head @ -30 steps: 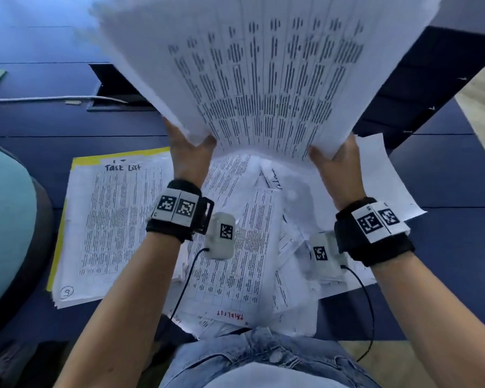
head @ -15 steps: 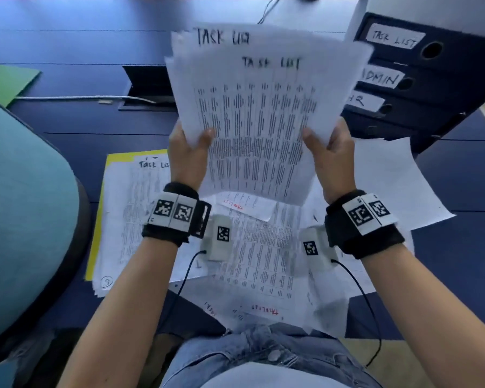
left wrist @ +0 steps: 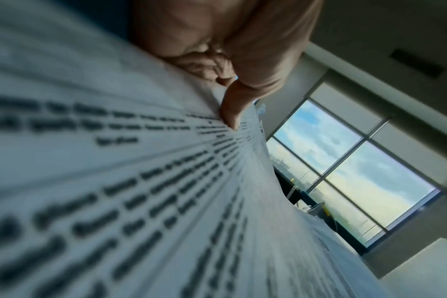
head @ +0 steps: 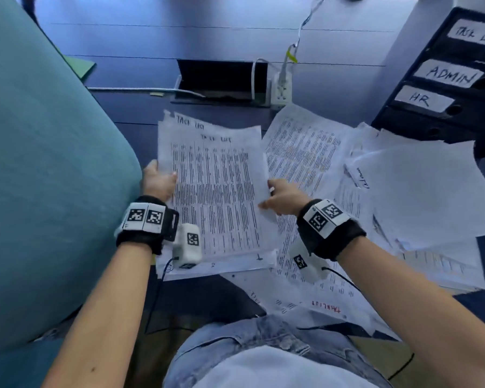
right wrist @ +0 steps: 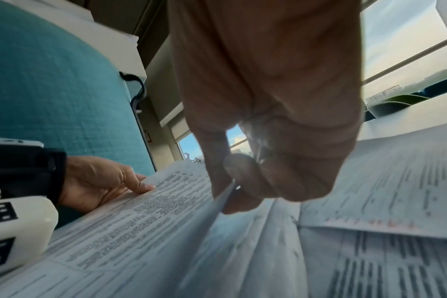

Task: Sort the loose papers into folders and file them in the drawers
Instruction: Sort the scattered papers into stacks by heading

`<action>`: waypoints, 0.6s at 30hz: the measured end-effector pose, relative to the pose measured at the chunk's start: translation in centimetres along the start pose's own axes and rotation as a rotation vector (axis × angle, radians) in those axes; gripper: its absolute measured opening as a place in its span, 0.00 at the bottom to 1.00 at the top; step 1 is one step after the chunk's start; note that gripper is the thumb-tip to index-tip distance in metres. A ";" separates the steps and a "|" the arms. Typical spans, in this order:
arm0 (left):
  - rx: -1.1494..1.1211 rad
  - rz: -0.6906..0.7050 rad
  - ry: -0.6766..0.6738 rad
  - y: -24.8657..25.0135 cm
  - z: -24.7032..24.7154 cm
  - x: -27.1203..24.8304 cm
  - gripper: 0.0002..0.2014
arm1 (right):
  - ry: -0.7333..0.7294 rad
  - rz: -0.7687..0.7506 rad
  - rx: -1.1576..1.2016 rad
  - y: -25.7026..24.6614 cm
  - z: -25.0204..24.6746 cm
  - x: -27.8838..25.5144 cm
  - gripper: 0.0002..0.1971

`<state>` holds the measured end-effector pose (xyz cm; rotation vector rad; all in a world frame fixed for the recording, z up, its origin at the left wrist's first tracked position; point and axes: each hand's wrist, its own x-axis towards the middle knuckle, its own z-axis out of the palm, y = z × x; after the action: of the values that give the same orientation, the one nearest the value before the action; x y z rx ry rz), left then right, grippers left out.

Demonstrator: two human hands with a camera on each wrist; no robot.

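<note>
Paper stack point(head: 216, 191) headed "TASK LIST" in handwriting, dense printed columns below, sits low over the desk point(head: 140, 49) between both hands. We see the left hand point(head: 158, 182) gripping its left edge, thumb on top of the sheets; in the left wrist view that thumb point(left wrist: 232, 108) presses onto the print. The right hand point(head: 283, 197) pinches the right edge between thumb and curled fingers point(right wrist: 242, 181), the sheets' rim passing between them.

Loose papers point(head: 305, 152) spread to the right and toward us, one marked in red. A drawer unit point(head: 443, 88) stands at far right, its fronts labelled "TASK LIST", "ADMIN" and "HR"; all look closed, contents unseen.

We note a dark blue desk, a black cable box point(head: 219, 79) with a white power strip point(head: 282, 89) beside it, a teal chair back point(head: 48, 169) at left, and a window point(left wrist: 352, 177) onto cloudy sky.
</note>
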<state>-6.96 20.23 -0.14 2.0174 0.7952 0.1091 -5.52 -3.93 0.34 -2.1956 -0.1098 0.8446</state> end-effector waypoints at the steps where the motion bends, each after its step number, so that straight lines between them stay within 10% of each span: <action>1: 0.034 -0.017 -0.009 -0.9 0.1 0.2 0.13 | -0.009 0.020 -0.031 0.2 0.6 0.3 0.14; 7: 0.128 -0.128 -0.007 -3.3 0.9 0.3 0.16 | -0.003 0.125 0.013 1.5 2.3 0.6 0.14; 11: 0.260 -0.021 0.041 -2.1 1.6 -1.3 0.38 | 0.405 0.300 0.025 3.2 0.7 1.1 0.23; 14: 0.443 0.063 -0.112 -1.5 2.8 -2.3 0.48 | 0.684 0.585 0.073 4.9 -1.3 0.3 0.37; 18: 0.578 0.115 -0.346 -1.4 4.8 -2.7 0.48 | 0.707 0.689 0.168 6.3 -1.4 0.6 0.36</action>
<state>-7.95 15.59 -3.32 2.5271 0.5212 -0.4414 -5.33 -9.03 -3.64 -2.2469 1.0652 0.3401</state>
